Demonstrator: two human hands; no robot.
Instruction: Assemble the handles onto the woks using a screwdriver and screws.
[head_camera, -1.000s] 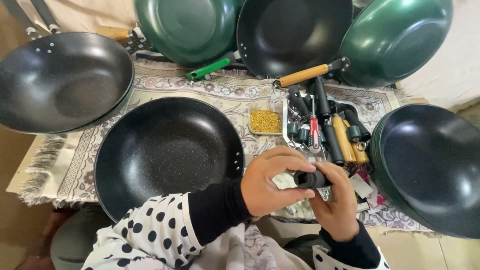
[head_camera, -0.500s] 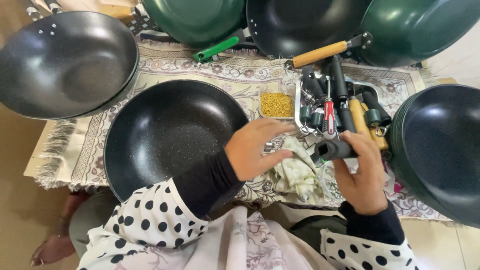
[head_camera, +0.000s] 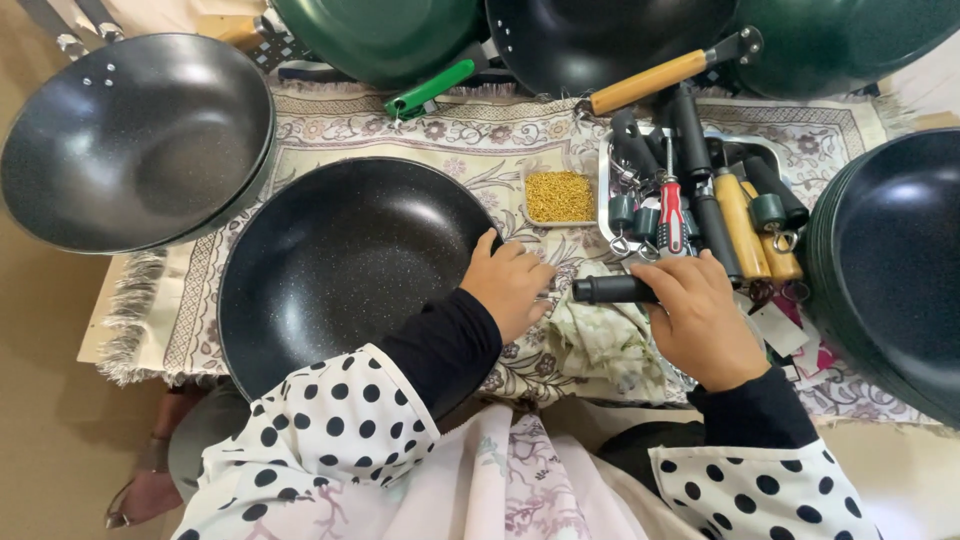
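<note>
A black speckled pan (head_camera: 340, 270) without a handle lies on the patterned cloth (head_camera: 330, 135) in front of me. My left hand (head_camera: 508, 282) rests on the pan's right rim, fingers curled over it. In my right hand (head_camera: 700, 320) I hold a black pan handle (head_camera: 610, 289), pointing left toward the pan's rim. A crumpled pale rag (head_camera: 610, 345) lies under both hands.
A metal tray (head_camera: 700, 200) holds several black, yellow and green handles and a red screwdriver (head_camera: 670, 215). A small box of gold screws (head_camera: 560, 195) sits beside it. More pans ring the cloth: black at the left (head_camera: 130, 135), stacked at the right (head_camera: 890, 270), green and black behind.
My left hand has dropped from mid-air onto the pan's right rim. My right hand has lowered the black handle and turned it to point at the pan.
</note>
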